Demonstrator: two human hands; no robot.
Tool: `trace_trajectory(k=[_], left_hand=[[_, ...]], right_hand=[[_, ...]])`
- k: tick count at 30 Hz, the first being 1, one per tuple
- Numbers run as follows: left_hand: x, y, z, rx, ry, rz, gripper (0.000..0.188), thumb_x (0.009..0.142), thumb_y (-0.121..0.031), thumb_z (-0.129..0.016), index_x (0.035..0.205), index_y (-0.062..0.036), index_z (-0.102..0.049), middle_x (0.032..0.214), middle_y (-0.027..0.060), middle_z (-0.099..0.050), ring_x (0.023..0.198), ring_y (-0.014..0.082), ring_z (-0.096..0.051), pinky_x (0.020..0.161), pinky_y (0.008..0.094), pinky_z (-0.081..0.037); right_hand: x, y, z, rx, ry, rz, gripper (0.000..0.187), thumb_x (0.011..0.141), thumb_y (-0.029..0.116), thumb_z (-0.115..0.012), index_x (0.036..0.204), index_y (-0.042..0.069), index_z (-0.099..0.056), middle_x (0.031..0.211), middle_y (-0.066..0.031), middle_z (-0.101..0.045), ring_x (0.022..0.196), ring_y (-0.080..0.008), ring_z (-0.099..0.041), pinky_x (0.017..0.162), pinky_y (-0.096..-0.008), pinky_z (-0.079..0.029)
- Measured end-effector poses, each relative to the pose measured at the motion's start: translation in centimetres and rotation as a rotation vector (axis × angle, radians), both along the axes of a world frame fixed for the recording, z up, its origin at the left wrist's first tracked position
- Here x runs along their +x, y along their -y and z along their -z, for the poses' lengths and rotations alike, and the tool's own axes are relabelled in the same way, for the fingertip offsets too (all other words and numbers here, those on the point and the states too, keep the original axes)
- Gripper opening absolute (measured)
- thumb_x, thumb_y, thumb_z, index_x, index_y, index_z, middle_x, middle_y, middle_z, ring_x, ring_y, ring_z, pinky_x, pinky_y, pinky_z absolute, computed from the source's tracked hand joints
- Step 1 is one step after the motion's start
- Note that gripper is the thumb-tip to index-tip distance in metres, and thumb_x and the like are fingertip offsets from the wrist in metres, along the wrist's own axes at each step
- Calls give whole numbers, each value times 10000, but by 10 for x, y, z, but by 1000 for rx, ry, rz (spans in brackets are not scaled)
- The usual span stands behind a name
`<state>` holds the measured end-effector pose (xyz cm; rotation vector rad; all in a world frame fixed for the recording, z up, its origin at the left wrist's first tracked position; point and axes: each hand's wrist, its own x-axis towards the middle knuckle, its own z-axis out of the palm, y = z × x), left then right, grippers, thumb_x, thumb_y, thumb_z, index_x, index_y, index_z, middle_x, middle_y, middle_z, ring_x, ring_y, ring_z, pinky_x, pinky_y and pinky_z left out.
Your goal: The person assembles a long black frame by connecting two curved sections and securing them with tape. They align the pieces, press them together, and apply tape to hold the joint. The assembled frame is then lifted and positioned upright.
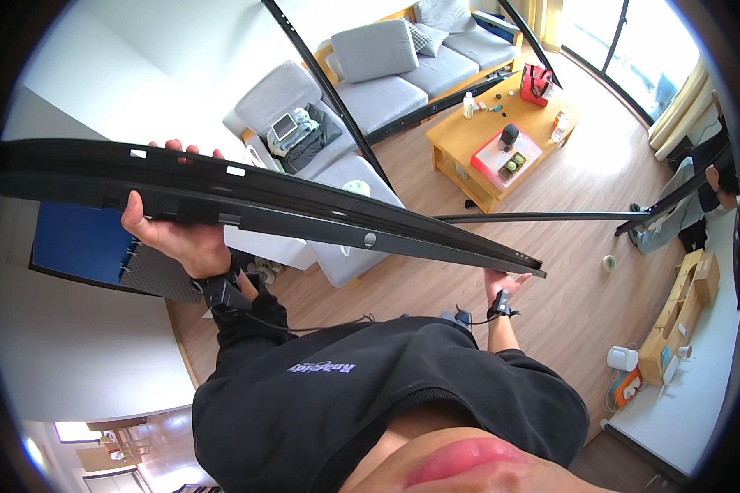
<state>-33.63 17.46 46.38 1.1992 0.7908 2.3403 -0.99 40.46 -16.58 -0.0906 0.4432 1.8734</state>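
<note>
A long black metal beam (pixel 321 210) with slots and holes runs across in front of my chest, from the far left to right of the middle. My left hand (pixel 185 242) is closed round its left part, with the thumb on the near side and fingertips showing over the far edge. Close to the beam's right end, my right hand (pixel 506 285) grips it from below; its fingers are partly hidden behind the beam. Beyond stands a black metal frame, with a slanting post (pixel 325 82) and a low bar (pixel 543 217) near the floor.
A grey sofa (pixel 386 100) holds cushions and clothes. The wooden coffee table (pixel 448 148) carries a red bag (pixel 537 85), bottles and a tray. At the right a person (pixel 674 218) is beside the frame. A tape roll (pixel 608 263) lies on the floor near a wooden shelf (pixel 674 316).
</note>
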Motion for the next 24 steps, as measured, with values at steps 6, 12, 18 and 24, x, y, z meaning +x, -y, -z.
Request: trace_trajectory(k=[6, 12, 18, 24], left_hand=[[-4, 18, 21, 37, 107, -146, 757, 835, -566, -633, 1438, -112, -584, 1272, 126, -642, 1183, 322, -630, 1059, 667, -476], [-16, 44, 50, 61, 61, 16, 772, 862, -535, -583, 1461, -48, -568, 1321, 167, -664, 1202, 332, -654, 1052, 591, -538], [-50, 46, 64, -86, -179, -380, 887, 848, -578, -551, 1461, 62, -515, 1342, 242, -632, 1287, 399, -624, 1208, 643, -429], [-92, 69, 107, -145, -57, -412, 904, 851, -675, -551, 1389, 49, -604, 1324, 234, -663, 1273, 398, -637, 1151, 631, -464]], right_hand=[[19, -60, -24, -31, 200, 14, 605, 988, 568, -707, 1342, 78, -687, 1337, -114, -739, 1230, -324, -684, 1109, -506, -531], [35, -76, -31, -54, 262, -64, 435, 970, 414, -682, 1243, 76, -711, 1267, -128, -762, 1159, -359, -708, 1086, -563, -546], [26, -69, -44, -6, 275, 3, 338, 962, 398, -688, 1056, 79, -746, 1054, -96, -804, 970, -296, -749, 958, -478, -599], [13, -64, -68, -35, 304, -17, 364, 959, 386, -663, 1111, 65, -740, 1036, -84, -807, 952, -268, -757, 933, -450, -592]])
